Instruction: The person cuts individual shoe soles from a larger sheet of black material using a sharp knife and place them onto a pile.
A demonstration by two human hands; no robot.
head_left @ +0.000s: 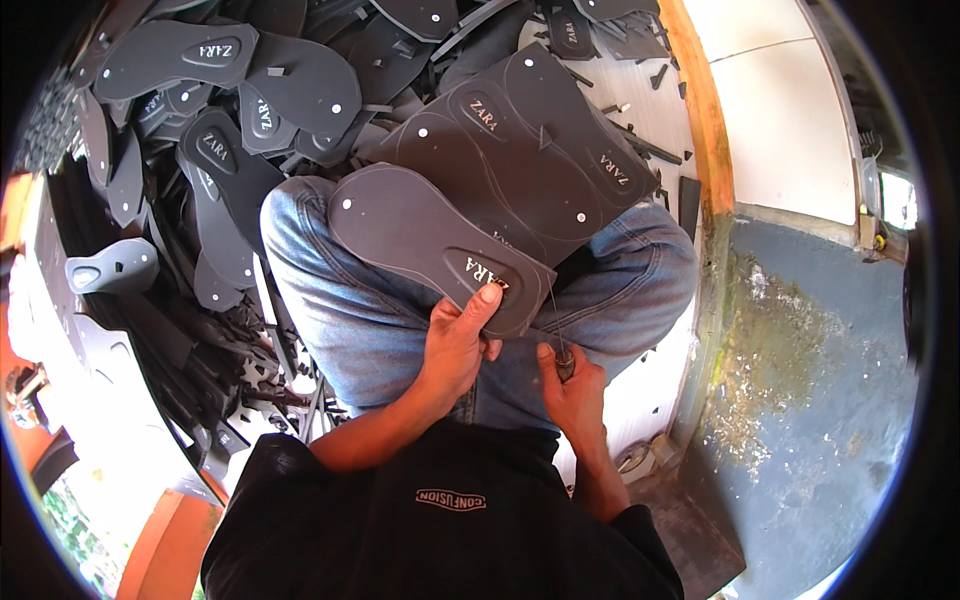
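Observation:
My left hand grips the heel end of a dark grey foam sandal sole, thumb on top beside its raised oval patch. The sole lies tilted over my lap, toe end toward the far left. Closed round the handle of a thin-bladed knife, my right hand is just right of the heel. The very slim blade rises along the sole's right edge; whether it touches the foam I cannot tell. Beneath and beyond the sole, a larger dark foam sheet with several sole outlines rests across my knees.
Loose cut soles are heaped at the far left, with dark offcut strips nearer. Scraps lie on the pale floor by an orange-edged sill. A stained grey floor stretches to the right, near a dark box.

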